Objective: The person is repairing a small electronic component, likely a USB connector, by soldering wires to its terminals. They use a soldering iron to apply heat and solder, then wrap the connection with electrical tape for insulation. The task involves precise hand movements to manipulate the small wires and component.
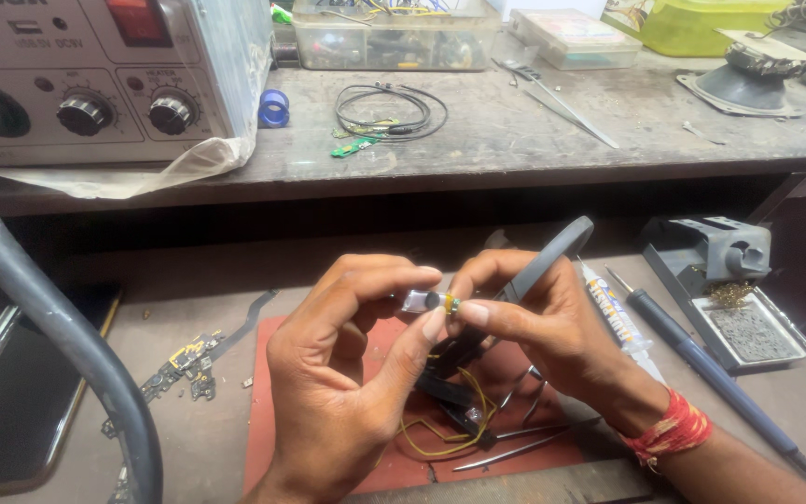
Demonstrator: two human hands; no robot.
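My left hand [347,373] pinches a small silvery cylindrical part [419,301] with a yellow-green end between thumb and fingers. My right hand [534,313] touches the same part at its tip and also holds a black-handled tool [543,257], whose handle sticks up to the right. Thin yellow wires [450,439] hang below the hands over a red mat [263,411]. A red thread band [673,431] circles my right wrist.
Metal tweezers [515,448] lie on the mat. A glue tube [613,313], a soldering iron [701,359] and its stand [729,280] sit to the right. A small circuit board [184,364] lies left. A hot-air station [95,75] with a black hose [39,299] stands upper left.
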